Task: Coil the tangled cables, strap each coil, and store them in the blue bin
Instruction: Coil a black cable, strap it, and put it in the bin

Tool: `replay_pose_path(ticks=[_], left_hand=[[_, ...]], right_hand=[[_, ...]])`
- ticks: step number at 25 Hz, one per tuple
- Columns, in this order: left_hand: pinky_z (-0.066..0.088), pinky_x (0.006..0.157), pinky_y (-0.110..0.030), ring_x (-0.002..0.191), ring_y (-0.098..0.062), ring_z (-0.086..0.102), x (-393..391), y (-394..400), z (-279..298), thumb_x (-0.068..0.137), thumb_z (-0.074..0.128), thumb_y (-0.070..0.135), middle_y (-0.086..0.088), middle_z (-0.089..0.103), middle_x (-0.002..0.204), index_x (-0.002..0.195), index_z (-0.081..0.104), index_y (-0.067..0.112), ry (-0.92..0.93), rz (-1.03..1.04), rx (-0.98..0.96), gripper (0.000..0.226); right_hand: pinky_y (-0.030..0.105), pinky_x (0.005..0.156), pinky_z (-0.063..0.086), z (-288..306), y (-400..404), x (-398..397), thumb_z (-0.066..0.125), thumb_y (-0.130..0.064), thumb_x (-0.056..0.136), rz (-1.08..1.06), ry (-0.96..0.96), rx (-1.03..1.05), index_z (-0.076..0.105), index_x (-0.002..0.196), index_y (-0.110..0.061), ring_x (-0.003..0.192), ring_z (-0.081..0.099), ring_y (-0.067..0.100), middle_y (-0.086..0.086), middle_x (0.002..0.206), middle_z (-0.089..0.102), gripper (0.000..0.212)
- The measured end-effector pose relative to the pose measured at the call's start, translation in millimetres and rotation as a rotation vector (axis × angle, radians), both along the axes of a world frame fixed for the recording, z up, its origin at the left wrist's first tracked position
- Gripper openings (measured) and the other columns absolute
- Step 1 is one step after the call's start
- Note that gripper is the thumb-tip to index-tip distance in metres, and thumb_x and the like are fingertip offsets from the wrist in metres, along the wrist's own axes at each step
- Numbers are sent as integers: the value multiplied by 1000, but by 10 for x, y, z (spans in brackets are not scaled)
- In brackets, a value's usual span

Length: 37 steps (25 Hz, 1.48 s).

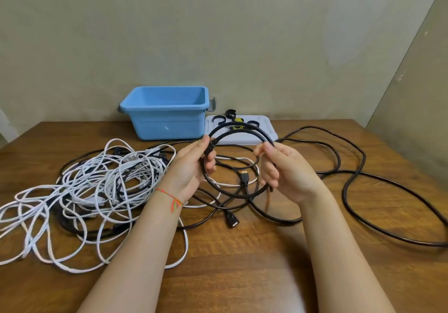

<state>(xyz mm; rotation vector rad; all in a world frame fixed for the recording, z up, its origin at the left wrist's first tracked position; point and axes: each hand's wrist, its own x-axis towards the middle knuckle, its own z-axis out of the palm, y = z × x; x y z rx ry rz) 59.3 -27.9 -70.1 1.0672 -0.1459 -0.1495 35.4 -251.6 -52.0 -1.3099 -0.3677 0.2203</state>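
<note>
Head view: above a wooden worktop (242, 276), the left hand (194, 167) and right hand (283, 169) each have a grip clamped on a black cable (232, 195) loop. White cables (97, 186) lie tangled left; the blue bin (167, 121) stands behind.

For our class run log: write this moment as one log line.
step: coiling | left hand: grips black cable coil | right hand: holds coil | blue bin: nothing seen inside | straps: unused

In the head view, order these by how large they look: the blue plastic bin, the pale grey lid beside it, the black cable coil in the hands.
1. Blue plastic bin
2. Black cable coil, pale grey lid: unsure; coil nearer, lid partly hidden.
</note>
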Motion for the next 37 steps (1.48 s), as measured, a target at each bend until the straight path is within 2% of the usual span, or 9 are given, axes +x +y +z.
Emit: replay_pose_path(ticks=[8,12,16,20,22,24,30,34,37], left_hand=[[48,67,-20,69,-10,54,74,-53,-45,104,44,17,-3,58,80,112,62,11,171,219,-308,20],[47,86,-28,92,-11,61,84,-112,-112,106,40,15,-1,69,98,133,59,15,46,178,-124,33],[50,99,-46,120,-22,58,92,-51,-70,103,50,26,-5,63,128,130,61,27,94,282,91,30],[52,96,-43,106,-32,65,39,125,40,104,40,34,-22,66,122,130,58,4,218,28,-392,44],[55,69,-28,76,-20,66,44,103,35,105,41,28,-15,70,98,120,59,1,197,57,-288,35],[36,41,-18,46,-8,43,77,59,-5,107,39,20,-2,55,67,114,56,4,209,134,-176,25],[19,31,-15,37,-2,24,109,63,-86,107,38,14,4,33,58,124,52,6,219,189,133,23],[18,31,-15,37,-2,24,94,62,-60,105,41,12,4,34,54,87,52,9,195,104,194,22],[18,30,-15,35,-2,24,100,95,-81,105,40,11,3,36,53,81,48,9,204,59,165,25]], right_hand=[[35,76,47,-41,22,29,48,-23,103,-46,-19,-194,68,103,-9,65,53,19,5,70,53,25],[28,66,36,26,187,-61,31,-41,107,92,-48,-187,71,117,-16,62,32,17,1,68,34,48],[32,83,47,64,422,-162,42,-43,104,68,-285,-624,75,106,-29,83,61,11,-4,84,67,35],[29,81,32,-102,549,-66,51,-38,101,-124,-555,-1112,73,95,-28,75,49,6,-9,73,60,25],[32,86,28,-139,577,-53,51,-41,101,-180,-673,-1293,72,98,-31,80,42,9,-9,78,56,23],[33,90,31,-146,602,-76,52,-43,99,-129,-686,-1339,73,101,-32,89,43,11,-6,84,56,23],[30,92,44,-28,581,39,71,-30,88,-541,-780,-982,69,113,-19,108,51,14,1,111,58,27],[46,115,30,180,793,399,66,-27,92,-231,-895,-1417,49,140,-23,138,38,25,4,146,46,51],[36,92,43,268,922,585,55,-31,100,52,-695,-1500,57,131,-24,113,53,23,3,119,57,33]])
